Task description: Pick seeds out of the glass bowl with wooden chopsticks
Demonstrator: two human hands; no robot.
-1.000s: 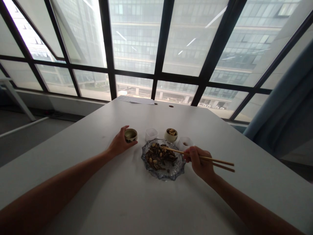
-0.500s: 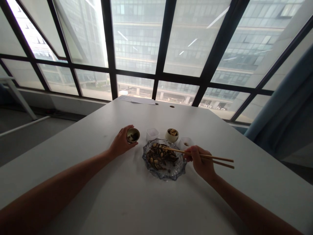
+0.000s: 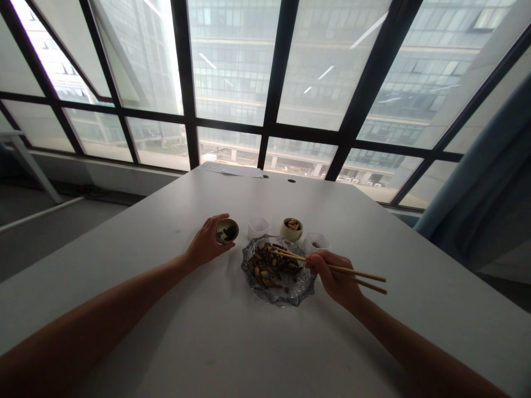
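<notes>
My left hand (image 3: 209,242) is wrapped round a small round cup (image 3: 228,231) with dark pieces in it, tilted a little towards me. My right hand (image 3: 335,275) grips a pair of wooden chopsticks (image 3: 360,272). Their tips reach into a scalloped glass plate (image 3: 286,300) that bears a heap of dried brown pieces (image 3: 265,265) mixed with pale oval slices. Whether the tips pinch a piece is too small to tell. Behind the plate stand a white plastic cup (image 3: 258,226), a cream bowl (image 3: 291,230) of yellowish pieces, and another white cup (image 3: 317,241) with a little brown content.
The white table (image 3: 182,342) runs back to a wall of framed windows. At its far edge lie some papers (image 3: 234,170) and two dark round spots. A blue curtain (image 3: 477,182) hangs at the right, and a white metal frame (image 3: 35,166) stands at the left.
My right hand has shifted left with the chopsticks, and their tips have moved slightly left over the heap. My left hand and its cup have barely moved.
</notes>
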